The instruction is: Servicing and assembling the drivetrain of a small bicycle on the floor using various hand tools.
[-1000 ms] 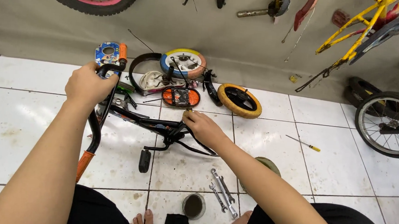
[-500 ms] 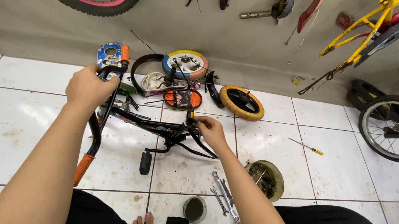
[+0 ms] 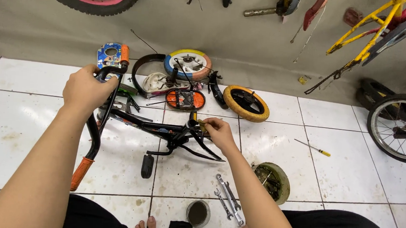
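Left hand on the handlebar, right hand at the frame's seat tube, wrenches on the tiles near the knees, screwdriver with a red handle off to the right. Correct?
Not quite: the head view shows the screwdriver has a yellow handle, not red. The rest holds: left hand on the handlebar, right hand at the seat tube, wrenches on the tiles.

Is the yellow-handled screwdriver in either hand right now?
No, the yellow-handled screwdriver lies on the floor tiles, apart from the right hand and left hand.
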